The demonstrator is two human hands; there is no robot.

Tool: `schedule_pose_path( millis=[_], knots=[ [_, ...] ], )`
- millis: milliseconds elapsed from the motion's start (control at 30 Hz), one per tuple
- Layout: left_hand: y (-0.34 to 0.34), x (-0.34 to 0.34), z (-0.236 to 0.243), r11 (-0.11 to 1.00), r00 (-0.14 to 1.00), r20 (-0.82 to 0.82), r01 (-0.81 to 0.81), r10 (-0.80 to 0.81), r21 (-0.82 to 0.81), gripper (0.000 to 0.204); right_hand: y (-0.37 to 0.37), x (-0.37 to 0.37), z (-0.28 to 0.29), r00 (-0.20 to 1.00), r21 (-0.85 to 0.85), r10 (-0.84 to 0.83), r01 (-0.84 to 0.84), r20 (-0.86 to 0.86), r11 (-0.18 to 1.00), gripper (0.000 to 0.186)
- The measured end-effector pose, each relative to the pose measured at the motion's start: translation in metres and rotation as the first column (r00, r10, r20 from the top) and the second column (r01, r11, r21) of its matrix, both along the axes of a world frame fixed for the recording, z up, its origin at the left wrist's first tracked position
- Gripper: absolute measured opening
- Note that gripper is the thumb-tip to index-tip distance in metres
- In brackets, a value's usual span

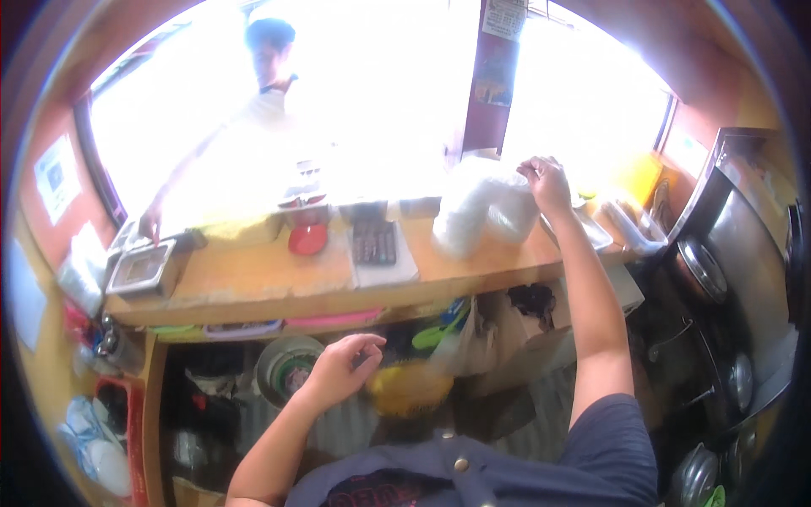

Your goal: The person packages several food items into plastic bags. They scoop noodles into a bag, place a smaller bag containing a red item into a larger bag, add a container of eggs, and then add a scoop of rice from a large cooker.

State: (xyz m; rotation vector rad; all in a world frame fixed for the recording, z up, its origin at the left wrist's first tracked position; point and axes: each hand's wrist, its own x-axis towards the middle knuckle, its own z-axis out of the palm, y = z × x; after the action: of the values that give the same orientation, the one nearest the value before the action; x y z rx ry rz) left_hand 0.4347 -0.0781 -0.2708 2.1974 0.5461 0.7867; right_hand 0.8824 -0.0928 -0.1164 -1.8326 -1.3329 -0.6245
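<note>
Right of centre on the bench (228,275), a translucent bundle (460,213) stands beside my right grip (547,182), closure unclear; my left grip (342,367) curls half-open, empty; left, a container (138,288) shows brown inside.

Right arm (597,325) stretched forward, right hand (547,182) raised, fingers bent; left hand (345,367) lower, loosely curled, empty.
</note>
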Motion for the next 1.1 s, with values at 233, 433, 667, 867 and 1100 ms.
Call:
schedule_pose_path(
  millis=[233, 433, 667, 867, 1100],
  knots=[
    [0.101, 0.185, 0.050, 0.974, 0.989, 0.144, -0.051, 0.020, 0.219, 0.057, 0.042, 0.086, 0.028, 0.985, 0.168, 0.008, -0.037, 0.170, 0.985, 0.018],
    [0.165, 0.324, 0.054, 0.981, 0.983, 0.174, -0.091, 0.061, 0.173, 0.108, 0.008, 0.043, 0.062, 0.752, 0.727, 0.596, -0.237, -0.283, 0.644, 0.021],
    [0.161, 0.327, 0.027, 0.914, 0.870, 0.493, -0.181, -0.023, 0.362, 0.096, -0.113, 0.086, -0.007, 0.993, 0.777, 0.094, -0.003, -0.072, 0.630, 0.025],
    [0.064, 0.277, 0.079, 0.248, 0.775, 0.629, 0.623, -0.063, -0.742, 0.047, -0.080, 0.024, -0.062, 0.970, 0.725, 0.228, -0.096, -0.087, 0.682, 0.024],
    [0.102, 0.257, 0.083, 0.858, 0.909, 0.389, 0.316, -0.151, -0.405, 0.021, -0.074, 0.004, -0.077, 0.551, 0.917, 0.775, -0.044, -0.308, 0.396, 0.017]
  ],
)
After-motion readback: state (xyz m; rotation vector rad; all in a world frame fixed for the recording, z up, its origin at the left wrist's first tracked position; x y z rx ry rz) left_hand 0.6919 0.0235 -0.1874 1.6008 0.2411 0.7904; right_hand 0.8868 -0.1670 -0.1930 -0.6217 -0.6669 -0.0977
